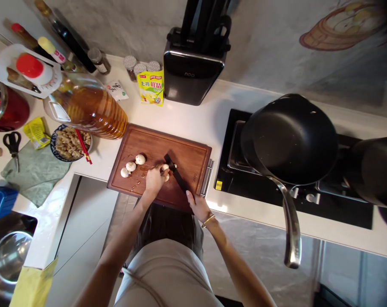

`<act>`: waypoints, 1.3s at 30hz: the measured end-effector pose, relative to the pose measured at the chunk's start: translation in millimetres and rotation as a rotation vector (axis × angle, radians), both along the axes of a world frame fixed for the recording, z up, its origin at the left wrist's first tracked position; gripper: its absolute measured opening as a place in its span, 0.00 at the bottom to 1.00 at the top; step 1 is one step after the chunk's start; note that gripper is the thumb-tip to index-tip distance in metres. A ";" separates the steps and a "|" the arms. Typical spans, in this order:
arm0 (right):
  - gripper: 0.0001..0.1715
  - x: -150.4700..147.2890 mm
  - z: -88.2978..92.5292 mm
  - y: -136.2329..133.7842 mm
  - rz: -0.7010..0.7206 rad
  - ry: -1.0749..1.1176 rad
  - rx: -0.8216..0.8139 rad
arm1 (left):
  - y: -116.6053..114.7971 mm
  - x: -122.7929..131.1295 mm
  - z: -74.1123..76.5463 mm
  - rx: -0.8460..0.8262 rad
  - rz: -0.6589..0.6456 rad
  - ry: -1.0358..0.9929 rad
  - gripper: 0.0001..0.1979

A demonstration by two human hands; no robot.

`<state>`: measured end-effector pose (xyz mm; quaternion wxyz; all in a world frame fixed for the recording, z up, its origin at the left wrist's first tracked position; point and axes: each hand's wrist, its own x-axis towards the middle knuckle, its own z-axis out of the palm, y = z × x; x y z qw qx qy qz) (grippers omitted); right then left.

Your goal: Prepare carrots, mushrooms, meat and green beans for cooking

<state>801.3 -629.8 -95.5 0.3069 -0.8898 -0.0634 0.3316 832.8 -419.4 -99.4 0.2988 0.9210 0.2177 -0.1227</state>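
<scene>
My right hand (198, 205) is wrapped round the handle of a black knife (177, 174), whose blade lies slanted over the wooden cutting board (187, 151). Just left of the blade, my left hand (155, 179) pinches a white mushroom (165, 167) down against the board. Pale mushroom pieces show beside the blade, partly covered by it and by my fingers. On the board's left half sit several whole mushrooms (131, 166) in a slanting row. Wet spots mark the wood around them.
A big oil bottle (94, 106) stands behind the board's left corner. Left of it is a bowl of minced meat (67, 143) with red chopsticks. A knife block (193, 76) and yellow seasoning packet (151, 87) stand behind. A wok (292, 140) rests on the stove, its handle (292, 234) overhanging the counter's edge.
</scene>
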 end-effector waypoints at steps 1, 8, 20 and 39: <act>0.28 -0.4 -2.8 1.9 -0.017 -0.032 -0.012 | 1.6 -1.8 -0.5 0.000 -0.001 -0.011 0.13; 0.32 1.1 -3.0 -9.2 -0.101 -0.126 -0.022 | 35.2 -41.4 1.2 0.089 0.024 -0.230 0.18; 0.34 8.8 12.1 -8.3 -0.037 -0.150 0.015 | 108.3 4.2 10.7 0.249 -0.272 -0.162 0.17; 0.34 -17.8 9.5 0.0 -0.019 -0.205 -0.060 | 15.8 14.1 2.6 0.221 -0.154 -0.066 0.26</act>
